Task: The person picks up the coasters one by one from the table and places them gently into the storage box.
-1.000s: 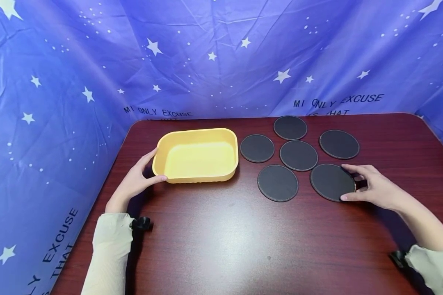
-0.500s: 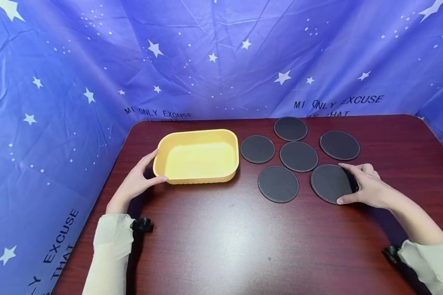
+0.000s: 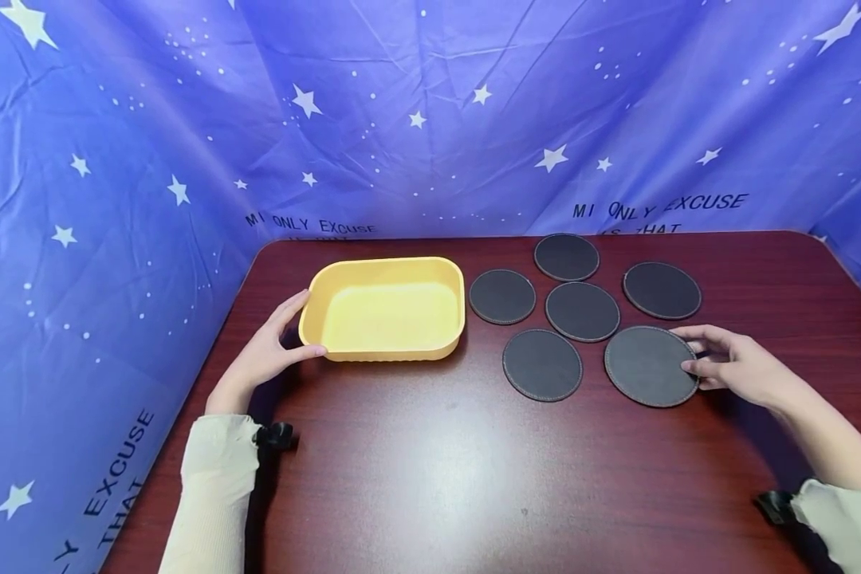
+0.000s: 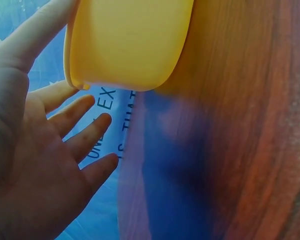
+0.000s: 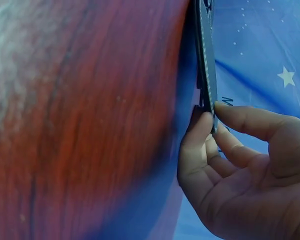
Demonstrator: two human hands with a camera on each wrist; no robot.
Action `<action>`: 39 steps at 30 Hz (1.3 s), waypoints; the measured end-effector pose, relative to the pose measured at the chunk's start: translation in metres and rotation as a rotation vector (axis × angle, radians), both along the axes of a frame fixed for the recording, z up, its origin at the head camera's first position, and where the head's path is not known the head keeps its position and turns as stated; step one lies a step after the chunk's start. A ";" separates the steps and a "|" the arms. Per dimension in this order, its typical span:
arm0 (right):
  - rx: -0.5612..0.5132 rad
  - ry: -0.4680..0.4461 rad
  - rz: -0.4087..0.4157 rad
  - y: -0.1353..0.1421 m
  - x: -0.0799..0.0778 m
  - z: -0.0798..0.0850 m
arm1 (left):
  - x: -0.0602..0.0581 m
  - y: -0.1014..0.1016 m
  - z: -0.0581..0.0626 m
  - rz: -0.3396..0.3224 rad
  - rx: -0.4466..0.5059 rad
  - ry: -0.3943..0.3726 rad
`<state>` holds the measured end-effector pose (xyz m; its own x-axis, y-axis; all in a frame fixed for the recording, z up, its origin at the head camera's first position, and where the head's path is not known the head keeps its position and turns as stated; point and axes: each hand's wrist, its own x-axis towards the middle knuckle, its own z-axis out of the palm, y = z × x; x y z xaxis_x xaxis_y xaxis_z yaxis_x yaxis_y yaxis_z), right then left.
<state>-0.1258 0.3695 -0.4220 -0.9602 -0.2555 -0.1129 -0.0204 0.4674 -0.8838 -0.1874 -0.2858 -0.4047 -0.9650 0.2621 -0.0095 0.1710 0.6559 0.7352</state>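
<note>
In the head view a shallow yellow plastic box (image 3: 383, 351) stands at the left of the table. My left hand (image 3: 261, 359) holds its left end, thumb at the front corner and index finger farther back. The left wrist view shows the other fingers of the left hand (image 4: 50, 145) spread beside the box (image 4: 130, 45), free of it. On the right, my right hand (image 3: 746, 371) pinches the right edge of a round black stitched coaster (image 3: 646, 367), thumb on top and fingers below. Seen edge-on in the right wrist view, the coaster (image 5: 206, 60) sits between thumb and fingers of the right hand (image 5: 255, 175).
Several more black coasters lie flat between box and right hand: near ones are the front coaster (image 3: 542, 365) and middle coaster (image 3: 583, 312); the far-right coaster (image 3: 662, 290) lies behind. A starry blue cloth (image 3: 402, 143) hangs behind the dark red table (image 3: 416, 462).
My right hand shifted from the coaster's edge and now pinches it with the thumb on top; the coaster's right edge has risen. The left hand stays at the box.
</note>
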 end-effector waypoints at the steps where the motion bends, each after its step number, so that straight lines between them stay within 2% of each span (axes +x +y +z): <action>1: -0.023 -0.020 -0.001 0.002 0.000 0.000 | 0.000 -0.001 0.000 -0.006 0.006 0.003; 7: -0.202 -0.106 0.009 0.008 0.001 0.001 | -0.002 -0.003 0.000 -0.028 0.051 -0.002; 14: -0.411 -0.162 0.023 0.006 0.000 0.002 | -0.003 -0.004 -0.001 -0.029 0.105 0.008; 19: -0.540 -0.190 0.046 -0.001 -0.002 0.002 | -0.003 -0.005 -0.004 -0.032 0.106 0.003; 25: -0.595 -0.177 0.049 -0.008 -0.007 0.005 | -0.003 -0.005 -0.006 -0.020 0.084 0.018; 32: -0.654 -0.181 0.045 -0.020 -0.013 0.008 | -0.007 -0.005 -0.008 -0.011 0.110 0.013; 39: -0.667 -0.172 0.058 -0.033 -0.019 0.011 | -0.010 -0.005 -0.010 -0.024 0.120 0.023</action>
